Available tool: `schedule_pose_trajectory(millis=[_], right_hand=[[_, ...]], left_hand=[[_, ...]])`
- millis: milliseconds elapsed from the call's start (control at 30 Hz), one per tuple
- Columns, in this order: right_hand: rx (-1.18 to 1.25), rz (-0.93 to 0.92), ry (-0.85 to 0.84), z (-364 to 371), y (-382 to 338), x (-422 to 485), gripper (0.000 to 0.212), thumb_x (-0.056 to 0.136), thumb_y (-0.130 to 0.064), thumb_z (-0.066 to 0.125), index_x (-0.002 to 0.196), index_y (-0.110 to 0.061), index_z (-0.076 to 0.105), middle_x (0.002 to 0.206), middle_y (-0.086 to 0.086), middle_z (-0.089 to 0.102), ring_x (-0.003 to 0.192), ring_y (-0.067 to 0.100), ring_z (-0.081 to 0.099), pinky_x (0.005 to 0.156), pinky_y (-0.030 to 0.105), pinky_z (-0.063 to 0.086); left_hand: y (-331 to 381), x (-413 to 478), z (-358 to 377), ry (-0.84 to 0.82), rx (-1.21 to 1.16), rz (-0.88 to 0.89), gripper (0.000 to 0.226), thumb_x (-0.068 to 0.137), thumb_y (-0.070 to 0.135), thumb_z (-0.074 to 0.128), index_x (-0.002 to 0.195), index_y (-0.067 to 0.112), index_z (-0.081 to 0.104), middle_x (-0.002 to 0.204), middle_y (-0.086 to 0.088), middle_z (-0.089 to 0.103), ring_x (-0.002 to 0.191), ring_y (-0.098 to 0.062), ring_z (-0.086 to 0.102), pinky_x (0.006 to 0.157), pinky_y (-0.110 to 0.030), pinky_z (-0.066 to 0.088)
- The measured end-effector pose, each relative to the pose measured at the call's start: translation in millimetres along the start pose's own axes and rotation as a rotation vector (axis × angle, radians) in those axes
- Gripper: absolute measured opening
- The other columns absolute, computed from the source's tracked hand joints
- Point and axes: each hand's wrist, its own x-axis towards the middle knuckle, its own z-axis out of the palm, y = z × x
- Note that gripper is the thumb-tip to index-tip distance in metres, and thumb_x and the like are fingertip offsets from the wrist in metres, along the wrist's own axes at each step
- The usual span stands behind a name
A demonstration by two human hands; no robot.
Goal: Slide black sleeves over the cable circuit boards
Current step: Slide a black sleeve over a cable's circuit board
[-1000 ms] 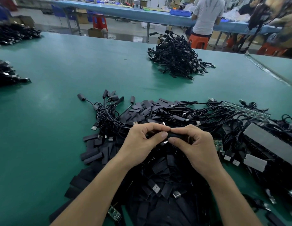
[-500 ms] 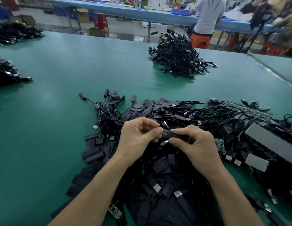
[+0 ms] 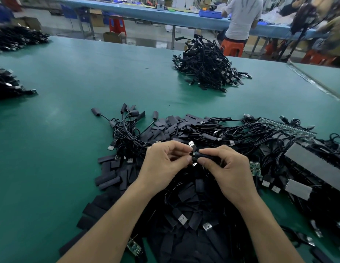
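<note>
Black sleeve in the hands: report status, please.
Left hand and right hand both pinch black sleeve. Held above loose sleeves. Nothing in the way.

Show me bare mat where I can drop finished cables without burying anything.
Widest bare patch: green mat left of the sleeve heap, reaching to the left-edge piles. Another strip lies between the near tangle and the far cable pile. Right side, around the circuit boards, is crowded.
</note>
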Motion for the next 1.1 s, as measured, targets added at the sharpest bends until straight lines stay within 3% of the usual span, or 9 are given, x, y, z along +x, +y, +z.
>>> schedule_pose_trajectory(millis=[267, 367, 533, 633, 733, 833, 967, 1100], right_hand=[[0.003, 0.023, -0.005, 1, -3, -2, 0.035, 0.077, -0.015, 0.083, 0.107, -0.03, 0.073, 0.091, -0.017, 0.069, 0.089, -0.001, 0.065, 0.077, 0.01, 0.048], [0.038, 0.111, 0.109, 3, -4, -2, 0.038, 0.076, -0.021, 0.084, 0.108, -0.035, 0.071, 0.08, -0.018, 0.068, 0.073, 0.0, 0.064, 0.069, 0.009, 0.047], [0.115, 0.191, 0.174, 5, -6, -1, 0.028, 0.078, -0.017, 0.083, 0.096, -0.036, 0.074, 0.086, -0.019, 0.074, 0.078, 0.002, 0.071, 0.076, 0.025, 0.057], [0.225, 0.227, 0.147, 7, -7, 0, 0.032, 0.079, -0.013, 0.082, 0.102, -0.033, 0.074, 0.087, -0.015, 0.076, 0.079, 0.002, 0.071, 0.074, 0.017, 0.054], [0.311, 0.238, 0.091, 10, -8, -1, 0.038, 0.08, -0.01, 0.08, 0.107, -0.036, 0.072, 0.081, -0.003, 0.074, 0.068, 0.003, 0.06, 0.065, 0.014, 0.049], [0.34, 0.212, 0.071, 15, -12, -2, 0.039, 0.082, -0.008, 0.078, 0.108, -0.036, 0.071, 0.082, -0.011, 0.074, 0.068, -0.002, 0.061, 0.064, 0.011, 0.046], [0.229, 0.189, 0.154, 15, -13, -2, 0.03, 0.083, -0.011, 0.077, 0.101, -0.035, 0.072, 0.087, -0.018, 0.074, 0.078, -0.002, 0.069, 0.069, 0.011, 0.05], [0.101, 0.192, 0.204, 6, -15, -1, 0.018, 0.088, -0.016, 0.073, 0.096, -0.032, 0.075, 0.08, -0.018, 0.073, 0.073, 0.001, 0.069, 0.066, 0.01, 0.05]], left_hand=[[2, 0, 1, 0.014, -0.019, -0.008, 0.025, 0.081, -0.004, 0.078, 0.088, 0.02, 0.075, 0.079, -0.003, 0.076, 0.072, -0.02, 0.074, 0.067, -0.024, 0.058], [2, 0, 0, 0.051, -0.059, -0.032, 0.019, 0.081, -0.002, 0.078, 0.091, 0.013, 0.073, 0.077, -0.006, 0.076, 0.071, -0.022, 0.075, 0.066, -0.026, 0.059], [1, 0, 0, 0.076, -0.071, -0.058, 0.018, 0.08, -0.001, 0.08, 0.091, 0.011, 0.072, 0.075, -0.004, 0.076, 0.068, -0.022, 0.075, 0.066, -0.026, 0.06], [0, 0, 1, 0.09, -0.075, -0.072, 0.018, 0.081, -0.003, 0.079, 0.09, 0.011, 0.072, 0.074, -0.006, 0.076, 0.07, -0.024, 0.075, 0.066, -0.026, 0.06], [0, 1, 1, 0.086, -0.066, -0.077, 0.019, 0.082, -0.005, 0.076, 0.088, 0.013, 0.072, 0.074, -0.006, 0.076, 0.072, -0.023, 0.076, 0.066, -0.026, 0.059], [-2, 0, 1, 0.068, -0.041, -0.083, 0.023, 0.083, -0.007, 0.074, 0.088, 0.016, 0.072, 0.075, -0.005, 0.076, 0.072, -0.021, 0.076, 0.066, -0.024, 0.059], [-2, 0, 1, 0.088, -0.048, -0.078, 0.022, 0.08, -0.005, 0.077, 0.089, 0.015, 0.072, 0.075, -0.005, 0.076, 0.07, -0.023, 0.075, 0.069, -0.029, 0.06], [5, 1, 0, 0.151, -0.048, -0.015, 0.019, 0.079, -0.001, 0.08, 0.089, 0.012, 0.071, 0.076, -0.006, 0.076, 0.068, -0.025, 0.075, 0.068, -0.031, 0.061]])
